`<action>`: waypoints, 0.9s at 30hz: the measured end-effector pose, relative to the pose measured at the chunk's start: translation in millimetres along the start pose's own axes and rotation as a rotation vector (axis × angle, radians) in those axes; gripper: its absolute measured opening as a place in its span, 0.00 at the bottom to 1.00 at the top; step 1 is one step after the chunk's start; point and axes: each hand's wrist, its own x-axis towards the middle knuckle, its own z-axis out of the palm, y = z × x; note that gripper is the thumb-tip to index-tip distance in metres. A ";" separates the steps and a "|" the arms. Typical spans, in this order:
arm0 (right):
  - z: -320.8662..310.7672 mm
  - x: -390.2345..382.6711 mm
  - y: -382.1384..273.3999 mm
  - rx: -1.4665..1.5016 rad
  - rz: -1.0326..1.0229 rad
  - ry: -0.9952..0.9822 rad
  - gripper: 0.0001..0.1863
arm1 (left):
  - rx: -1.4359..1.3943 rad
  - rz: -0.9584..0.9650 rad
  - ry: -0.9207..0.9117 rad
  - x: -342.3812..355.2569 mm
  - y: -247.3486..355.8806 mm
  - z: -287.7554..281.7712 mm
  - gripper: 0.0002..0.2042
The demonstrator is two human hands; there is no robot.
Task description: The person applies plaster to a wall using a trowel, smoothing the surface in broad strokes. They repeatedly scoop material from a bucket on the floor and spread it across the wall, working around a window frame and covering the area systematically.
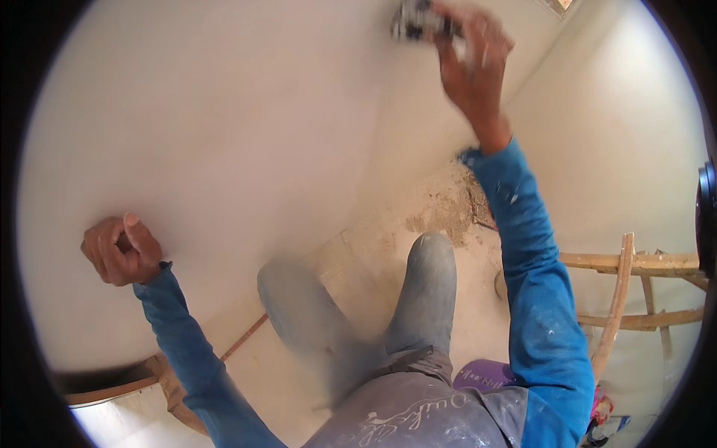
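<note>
A pale, smooth wall (224, 112) fills the upper left in front of me. My right hand (478, 67) is raised high and grips a small black block spotted with white (418, 21), pressed near the wall; motion blurs it, so its exact kind is unclear. Lower at the left, my left hand (123, 250) is curled into a loose fist beside the wall, and I see nothing in it. Blue sleeves with white specks cover both of my forearms.
Another pale wall (612, 134) meets the first at a corner on the right. Rubble (448, 213) lies at the wall's foot. A wooden frame (620, 299) stands at the right, near a purple bucket (485, 375). A wooden piece (175, 392) is at lower left.
</note>
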 end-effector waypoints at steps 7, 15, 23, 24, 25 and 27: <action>64.2 -132.1 -47.8 0.061 0.193 -0.050 0.20 | 0.002 0.039 0.015 -9.5 -14.5 1.1 0.13; 28.5 -166.1 -39.3 0.025 0.128 -0.213 0.21 | 0.077 0.065 -0.012 -19.6 -29.4 -3.2 0.12; 55.0 -129.8 -39.1 0.122 0.181 0.011 0.21 | 0.032 0.084 -0.019 -19.4 -27.7 0.3 0.10; 58.6 -172.3 -54.5 0.114 0.219 -0.120 0.22 | 0.018 0.098 -0.018 -19.0 -25.3 2.1 0.10; 63.6 -214.9 -67.5 0.154 0.209 -0.149 0.21 | -0.001 0.102 -0.020 -17.9 -22.4 2.7 0.09; 65.2 -284.3 -79.9 0.221 0.340 -0.382 0.18 | 0.045 0.092 -0.042 -14.7 -14.7 4.0 0.08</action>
